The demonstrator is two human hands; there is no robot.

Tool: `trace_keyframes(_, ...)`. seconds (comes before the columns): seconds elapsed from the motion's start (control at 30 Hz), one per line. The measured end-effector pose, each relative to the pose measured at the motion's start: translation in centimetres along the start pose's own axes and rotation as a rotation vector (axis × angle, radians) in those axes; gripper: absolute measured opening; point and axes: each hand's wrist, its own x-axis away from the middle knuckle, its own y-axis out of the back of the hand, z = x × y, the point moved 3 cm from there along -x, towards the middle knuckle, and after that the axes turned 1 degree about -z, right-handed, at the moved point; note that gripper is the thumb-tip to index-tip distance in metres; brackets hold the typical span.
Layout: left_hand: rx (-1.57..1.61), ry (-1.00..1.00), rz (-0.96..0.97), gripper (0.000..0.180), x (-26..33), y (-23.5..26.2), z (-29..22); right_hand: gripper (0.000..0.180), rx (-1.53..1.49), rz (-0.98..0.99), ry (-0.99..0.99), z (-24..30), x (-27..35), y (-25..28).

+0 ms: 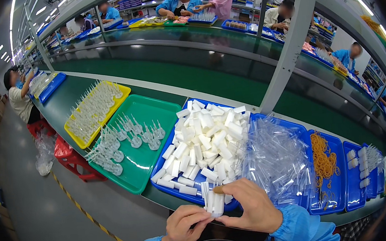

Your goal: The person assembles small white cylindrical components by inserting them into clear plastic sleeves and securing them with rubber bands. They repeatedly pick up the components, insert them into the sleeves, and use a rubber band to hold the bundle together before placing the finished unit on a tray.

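Note:
Close in front of my body, my left hand (185, 226) and my right hand (253, 204) meet on a small upright white cylindrical piece (217, 203) with slim white prongs at its left side and a clear-looking base. My left thumb and fingertips pinch it low down. The right hand closes around its other side, thumb at the base and a tan-capped fingertip at the top. Fingers hide part of it, so its exact make-up is unclear. Just beyond lies a blue tray (161, 164) heaped with short white cylinders (204, 135).
Clear plastic tubes (278, 158) pile up right of the cylinders. Orange rubber bands (324, 156) fill another blue tray. To the left, a green tray (137, 172) and a yellow tray (85, 144) hold white spiked parts. A metal post (288, 46) rises behind; people work across the line.

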Motion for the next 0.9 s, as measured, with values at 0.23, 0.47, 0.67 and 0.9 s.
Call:
trace_keyframes(0.23, -0.002, 0.099, 0.023, 0.042, -0.9, 0.2, -0.3, 0.058, -0.023, -0.126, -0.025, -0.2, 0.1, 0.4)
trace_keyframes(0.47, 0.264, 0.319, -0.008, 0.038, 0.9, -0.7, 1.3, 0.058, -0.06, -0.2, -0.027, 0.1, 0.2, 0.4)
trace_keyframes(0.67, 0.594, 0.463, -0.112, 0.032, 1.3, -0.9, 1.3, 0.06, -0.095, -0.194, -0.071, -0.1, 0.4, -0.5)
trace_keyframes(0.9, 0.225, 0.39, -0.169, 0.031, 1.3, 1.6, 2.6, 0.053, -0.014, -0.108, -0.197, -1.6, -0.8, 1.8)
